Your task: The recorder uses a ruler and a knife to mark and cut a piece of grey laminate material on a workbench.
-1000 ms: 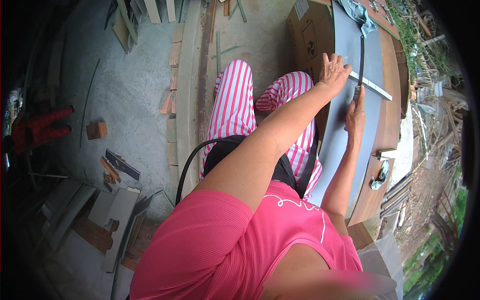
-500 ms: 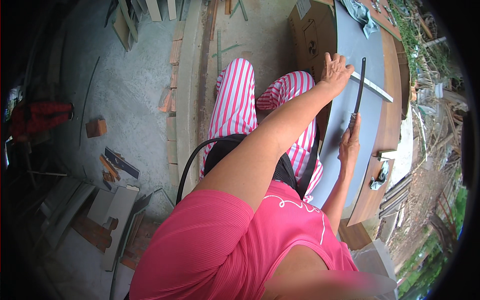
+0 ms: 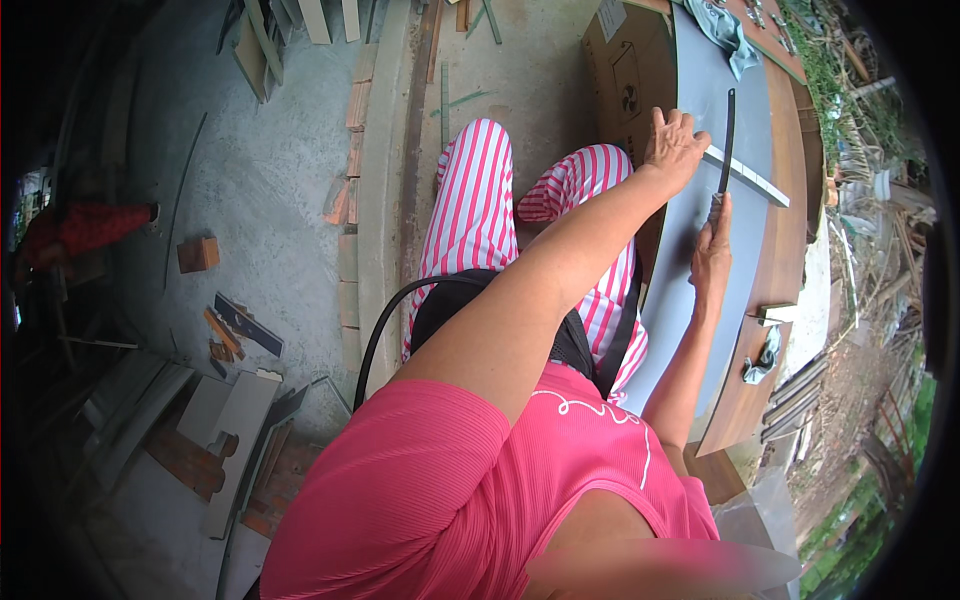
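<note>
Left hand: the left hand [image 3: 675, 148] lies spread and flat, fingers wide, pressing down on the near end of the metal straightedge [image 3: 748, 176]; it grips nothing.
Right hand: the right hand [image 3: 712, 250] is closed round the handle of a long dark blade tool [image 3: 727, 135], which points away from the wrist along the grey sheet [image 3: 700, 90].
Work piece: the grey sheet lies under both hands on the wooden table [image 3: 785, 250]; the straightedge crosses it just beyond the left fingertips.
Risk, cut: the blade runs just beside the left fingers; a slip sideways would likely carry it into them.
Risk, guide shift: only one end of the straightedge is held down; side pressure from the tool could swing the far end and spoil the line.
Risk, reach: both arms are stretched forward over the striped trouser legs [image 3: 470, 210]; in my judgement, control at that reach is poor.
Nearby: a crumpled grey cloth [image 3: 728, 28] lies well beyond the hands.
</note>
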Action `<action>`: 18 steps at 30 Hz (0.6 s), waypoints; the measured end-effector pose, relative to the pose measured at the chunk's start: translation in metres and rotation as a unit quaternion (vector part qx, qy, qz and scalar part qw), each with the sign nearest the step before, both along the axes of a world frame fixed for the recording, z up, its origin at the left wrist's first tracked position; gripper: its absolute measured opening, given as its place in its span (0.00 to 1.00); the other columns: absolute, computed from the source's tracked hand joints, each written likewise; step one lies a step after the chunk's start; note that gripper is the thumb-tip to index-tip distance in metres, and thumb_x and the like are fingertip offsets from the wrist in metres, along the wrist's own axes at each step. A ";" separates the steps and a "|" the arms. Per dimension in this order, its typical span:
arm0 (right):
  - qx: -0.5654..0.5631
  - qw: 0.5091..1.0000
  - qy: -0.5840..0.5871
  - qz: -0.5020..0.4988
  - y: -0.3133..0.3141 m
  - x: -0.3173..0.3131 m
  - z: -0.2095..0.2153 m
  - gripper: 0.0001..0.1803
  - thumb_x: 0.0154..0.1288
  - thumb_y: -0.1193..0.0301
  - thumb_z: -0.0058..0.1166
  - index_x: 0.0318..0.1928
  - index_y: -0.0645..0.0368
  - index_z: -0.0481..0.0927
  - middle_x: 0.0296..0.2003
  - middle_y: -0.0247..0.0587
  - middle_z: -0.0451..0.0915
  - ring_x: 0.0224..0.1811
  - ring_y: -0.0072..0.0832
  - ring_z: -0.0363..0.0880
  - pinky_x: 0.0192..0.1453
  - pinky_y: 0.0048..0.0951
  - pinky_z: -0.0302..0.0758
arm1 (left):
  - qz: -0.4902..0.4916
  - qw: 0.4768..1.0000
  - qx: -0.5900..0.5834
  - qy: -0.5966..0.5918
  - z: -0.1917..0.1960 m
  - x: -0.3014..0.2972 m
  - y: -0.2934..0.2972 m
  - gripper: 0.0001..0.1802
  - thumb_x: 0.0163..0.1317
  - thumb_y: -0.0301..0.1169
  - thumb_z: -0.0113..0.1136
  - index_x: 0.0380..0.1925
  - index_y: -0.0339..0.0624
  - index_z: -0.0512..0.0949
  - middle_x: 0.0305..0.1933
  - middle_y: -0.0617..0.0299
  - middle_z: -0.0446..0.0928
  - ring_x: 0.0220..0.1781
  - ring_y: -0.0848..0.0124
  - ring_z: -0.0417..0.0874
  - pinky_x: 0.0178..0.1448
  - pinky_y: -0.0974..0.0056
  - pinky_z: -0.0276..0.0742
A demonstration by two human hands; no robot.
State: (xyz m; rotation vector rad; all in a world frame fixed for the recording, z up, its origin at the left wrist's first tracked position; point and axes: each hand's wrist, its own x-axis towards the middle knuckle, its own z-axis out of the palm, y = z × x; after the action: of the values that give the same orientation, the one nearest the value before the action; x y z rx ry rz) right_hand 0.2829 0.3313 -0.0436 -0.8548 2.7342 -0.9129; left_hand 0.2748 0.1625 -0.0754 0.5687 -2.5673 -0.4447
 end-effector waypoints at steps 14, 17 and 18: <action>0.023 0.997 -0.059 -0.050 0.014 0.016 0.006 0.31 0.71 0.72 0.37 0.70 0.31 0.50 0.39 0.44 0.79 0.21 0.25 0.69 0.26 0.30 0.70 | 0.001 1.000 -0.001 0.003 -0.002 -0.001 -0.002 0.07 0.57 0.33 0.56 0.36 0.51 0.79 0.38 0.57 0.73 0.47 0.62 0.71 0.53 0.51 0.57; 0.035 0.996 -0.067 -0.046 -0.004 0.002 0.011 0.31 0.71 0.72 0.36 0.71 0.32 0.48 0.53 0.46 0.76 0.26 0.32 0.79 0.29 0.34 0.74 | -0.006 1.000 0.008 0.011 -0.001 -0.002 0.000 0.07 0.57 0.33 0.56 0.36 0.51 0.79 0.38 0.57 0.73 0.47 0.62 0.71 0.53 0.51 0.56; 0.034 0.996 -0.067 -0.043 -0.010 -0.001 0.015 0.31 0.71 0.72 0.36 0.71 0.32 0.48 0.53 0.46 0.76 0.26 0.32 0.79 0.29 0.34 0.74 | -0.005 1.000 0.002 0.004 -0.001 -0.001 0.000 0.07 0.57 0.33 0.56 0.36 0.51 0.79 0.38 0.57 0.73 0.47 0.62 0.71 0.53 0.51 0.56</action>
State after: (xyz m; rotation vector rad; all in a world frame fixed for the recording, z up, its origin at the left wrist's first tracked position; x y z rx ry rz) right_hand 0.2822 0.3212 -0.0289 -0.6422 2.6867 -0.8528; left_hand 0.2736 0.1623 -0.0765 0.5553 -2.5636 -0.4552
